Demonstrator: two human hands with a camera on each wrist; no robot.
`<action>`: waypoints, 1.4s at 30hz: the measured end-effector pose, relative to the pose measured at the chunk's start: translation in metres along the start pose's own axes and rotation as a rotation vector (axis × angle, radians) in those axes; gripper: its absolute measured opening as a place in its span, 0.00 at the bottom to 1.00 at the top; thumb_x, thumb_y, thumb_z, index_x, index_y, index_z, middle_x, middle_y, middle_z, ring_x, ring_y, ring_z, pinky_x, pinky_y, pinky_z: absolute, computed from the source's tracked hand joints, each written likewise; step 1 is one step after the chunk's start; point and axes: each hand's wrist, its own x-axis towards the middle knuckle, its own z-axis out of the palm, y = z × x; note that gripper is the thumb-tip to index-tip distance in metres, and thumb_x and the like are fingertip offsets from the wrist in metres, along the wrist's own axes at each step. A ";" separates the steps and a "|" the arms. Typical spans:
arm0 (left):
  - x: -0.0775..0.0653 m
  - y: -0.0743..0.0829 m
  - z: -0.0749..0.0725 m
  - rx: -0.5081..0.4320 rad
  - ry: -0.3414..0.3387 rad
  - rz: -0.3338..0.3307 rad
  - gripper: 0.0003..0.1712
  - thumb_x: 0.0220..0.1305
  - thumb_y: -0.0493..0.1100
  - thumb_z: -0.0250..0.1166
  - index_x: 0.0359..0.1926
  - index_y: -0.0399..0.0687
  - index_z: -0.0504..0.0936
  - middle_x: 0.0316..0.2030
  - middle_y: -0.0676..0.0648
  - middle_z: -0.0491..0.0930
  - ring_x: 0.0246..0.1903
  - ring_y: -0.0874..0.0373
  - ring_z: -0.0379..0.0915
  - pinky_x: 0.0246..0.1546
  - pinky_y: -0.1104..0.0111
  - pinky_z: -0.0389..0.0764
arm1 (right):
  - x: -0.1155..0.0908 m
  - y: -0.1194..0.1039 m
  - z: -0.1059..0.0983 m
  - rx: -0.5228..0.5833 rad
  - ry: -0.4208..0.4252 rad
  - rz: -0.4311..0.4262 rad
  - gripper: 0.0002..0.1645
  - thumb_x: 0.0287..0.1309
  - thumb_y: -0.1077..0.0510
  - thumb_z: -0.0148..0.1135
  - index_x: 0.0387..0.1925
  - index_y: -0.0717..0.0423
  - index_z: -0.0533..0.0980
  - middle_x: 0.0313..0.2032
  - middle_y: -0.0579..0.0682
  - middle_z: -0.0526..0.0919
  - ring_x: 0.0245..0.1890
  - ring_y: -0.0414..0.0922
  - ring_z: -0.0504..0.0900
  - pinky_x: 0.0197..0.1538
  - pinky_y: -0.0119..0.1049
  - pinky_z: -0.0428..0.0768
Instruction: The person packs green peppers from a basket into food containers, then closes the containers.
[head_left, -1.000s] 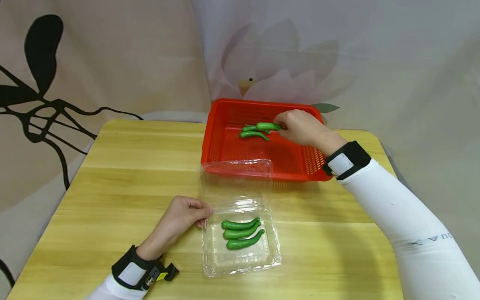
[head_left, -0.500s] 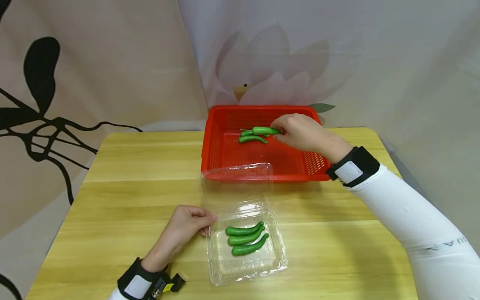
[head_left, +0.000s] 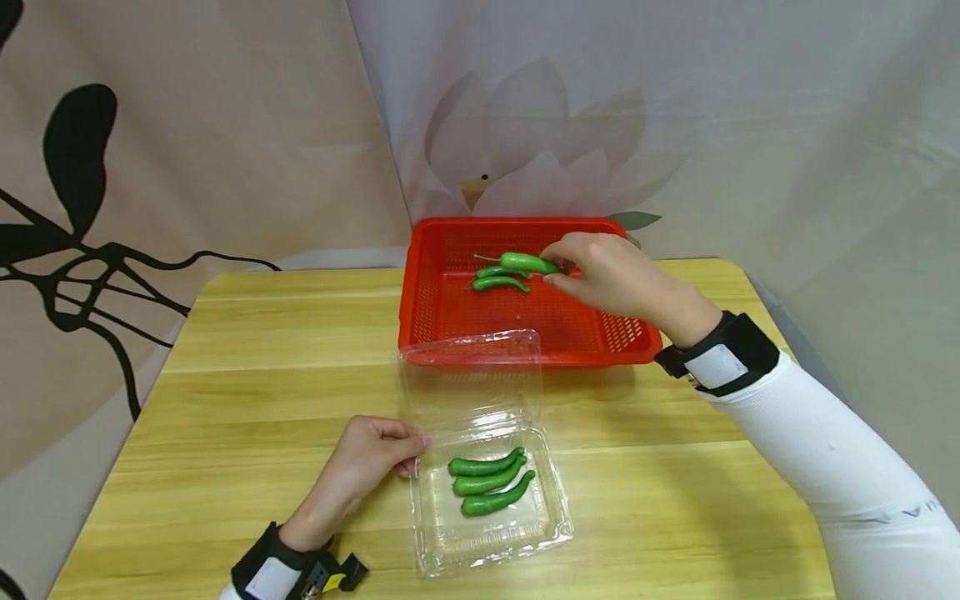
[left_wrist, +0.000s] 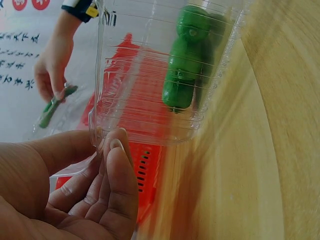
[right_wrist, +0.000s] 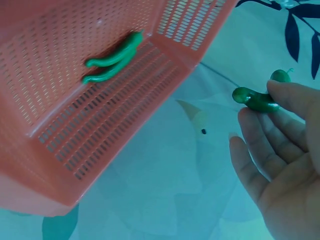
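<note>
My right hand [head_left: 611,271] pinches a green chili pepper [head_left: 525,262] between thumb and fingers, over the red basket [head_left: 450,321]. In the right wrist view the held pepper [right_wrist: 255,99] appears lifted away from two other green chili peppers [right_wrist: 111,60] lying in the basket. My left hand [head_left: 367,454] pinches the left rim of a clear plastic clamshell box [head_left: 450,546], near its hinge. Three green chili peppers [head_left: 491,485] lie side by side in the box's base. From the left wrist view, the box wall [left_wrist: 140,95] stands just beyond my left fingertips.
The box's raised lid [head_left: 472,379] overlaps the basket's front edge in the head view. Basket and box share a light wooden table [head_left: 300,358]. Behind it hangs a printed cloth [head_left: 300,125] with floral and dark leaf shapes.
My right hand has lifted the chili pepper a little off the others in the basket. My left hand keeps its hold on the box rim. The head view has shifted slightly.
</note>
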 end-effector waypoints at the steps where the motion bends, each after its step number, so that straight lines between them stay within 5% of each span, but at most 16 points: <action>1: 0.000 0.000 0.000 0.000 -0.001 0.000 0.08 0.63 0.34 0.74 0.36 0.29 0.89 0.25 0.42 0.84 0.22 0.57 0.77 0.25 0.68 0.82 | -0.001 -0.002 -0.001 0.002 0.008 -0.008 0.15 0.63 0.58 0.76 0.49 0.59 0.85 0.39 0.48 0.86 0.39 0.46 0.82 0.42 0.41 0.81; 22: 0.000 0.000 -0.001 -0.007 0.001 0.010 0.07 0.63 0.33 0.74 0.35 0.29 0.89 0.26 0.41 0.85 0.22 0.57 0.77 0.25 0.68 0.82 | -0.034 -0.051 0.008 0.077 0.132 -0.241 0.15 0.58 0.61 0.79 0.45 0.60 0.84 0.39 0.48 0.84 0.32 0.39 0.76 0.33 0.33 0.79; 42: 0.000 0.000 -0.001 -0.018 -0.007 0.004 0.08 0.63 0.34 0.75 0.36 0.28 0.89 0.24 0.42 0.84 0.22 0.57 0.77 0.26 0.68 0.83 | -0.067 -0.082 0.061 0.134 -0.069 -0.314 0.11 0.61 0.62 0.75 0.45 0.57 0.85 0.38 0.44 0.85 0.37 0.38 0.81 0.42 0.32 0.83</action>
